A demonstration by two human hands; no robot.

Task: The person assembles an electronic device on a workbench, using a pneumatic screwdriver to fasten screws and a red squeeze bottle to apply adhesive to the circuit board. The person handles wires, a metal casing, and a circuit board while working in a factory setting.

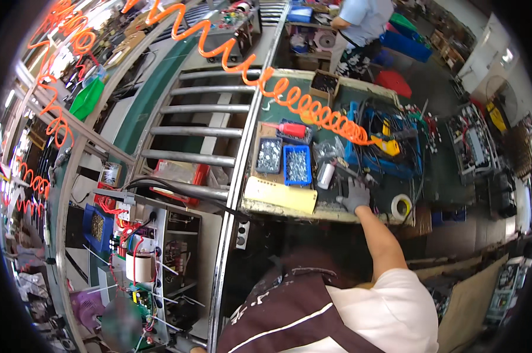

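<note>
An open electronics chassis [142,265] w/ red wires and a white cylindrical component is seen at far left, off the worktop, below a roller conveyor [201,123]. The left hand is not in view.

On the green worktop [442,176], near its front-left corner, a pale yellow card sheet [280,195] is laid along the front edge. Just behind it, two small bins of silver screws are set side by side: a grey-blue bin [269,156] on the left, a brighter blue bin [296,165] on the right. A red-tipped bottle [290,128] is lying behind them. An orange coiled air hose [313,109] is strung across from upper left down to a yellow power screwdriver [386,144] resting in a blue tray [383,167] approx. mid-worktop.

A white cylinder [326,175] is seen just right of the blue bin. The right hand [355,196], in a grey glove, is placed at the front edge, fingers curled down onto a small dark item [360,183]; whether it is gripped cannot be told. A roll of tape [402,206] lies just right of the hand, close to the front edge.

At the back edge a small box of dark parts [325,83] is set. Another person [360,23] stands beyond the worktop.
</note>
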